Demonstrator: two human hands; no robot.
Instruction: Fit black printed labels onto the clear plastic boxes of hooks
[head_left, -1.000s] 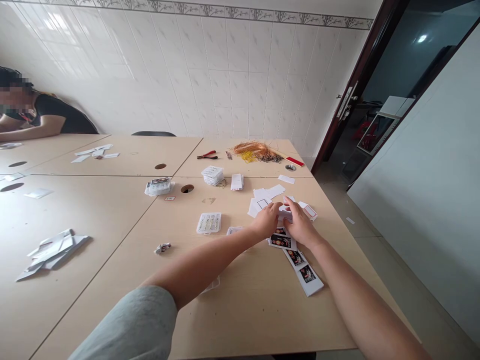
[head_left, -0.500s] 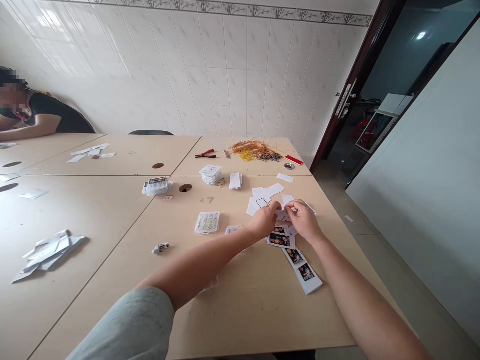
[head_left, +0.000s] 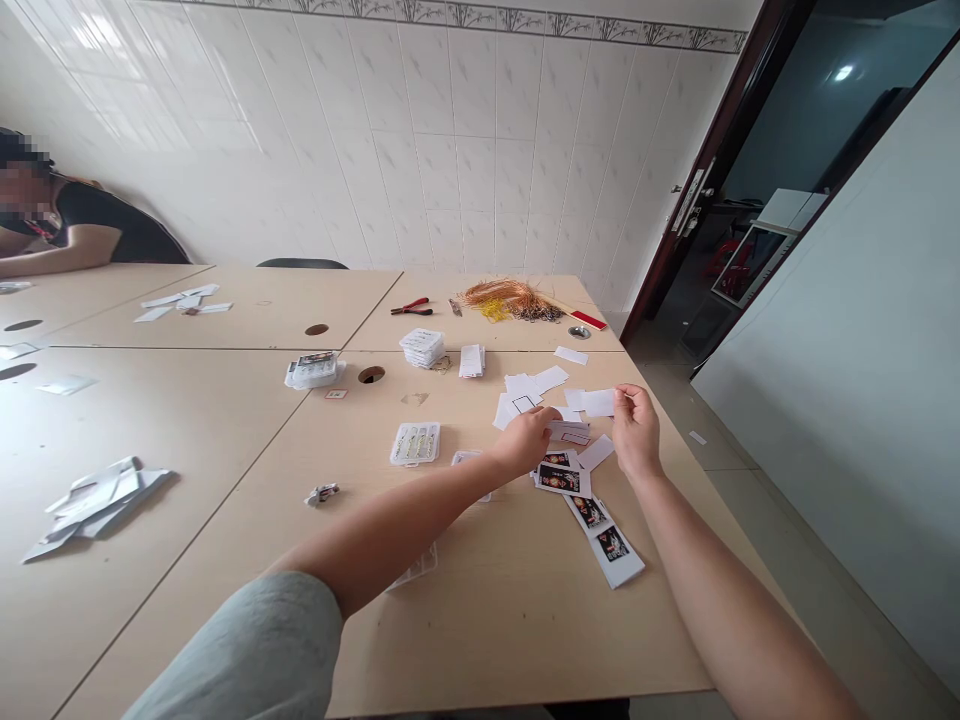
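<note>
My left hand (head_left: 527,440) pinches a white card with a printed outline (head_left: 570,432) above the scattered papers. To its right, my right hand (head_left: 636,430) is closed on the edge of a small white card (head_left: 598,403), held apart from the other one. White slips (head_left: 521,398) lie loosely spread just beyond my left hand. Nearer to me are cards with dark printed pictures (head_left: 561,480), and a strip of similar ones (head_left: 613,548) runs toward the table's right edge. A clear compartment box (head_left: 415,444) sits left of my left hand; other boxes are partly hidden by my left forearm.
Stacked clear boxes (head_left: 422,347), a card stack (head_left: 472,361) and another box pile (head_left: 312,371) stand farther back. Beyond lie pliers (head_left: 412,307) and copper-coloured wire (head_left: 510,298). Torn white wrappers (head_left: 101,505) lie at left. A person (head_left: 90,220) leans on the table at far left.
My right hand has moved right, away from my left hand, with a small white card in its fingers. My left hand has hardly moved.
</note>
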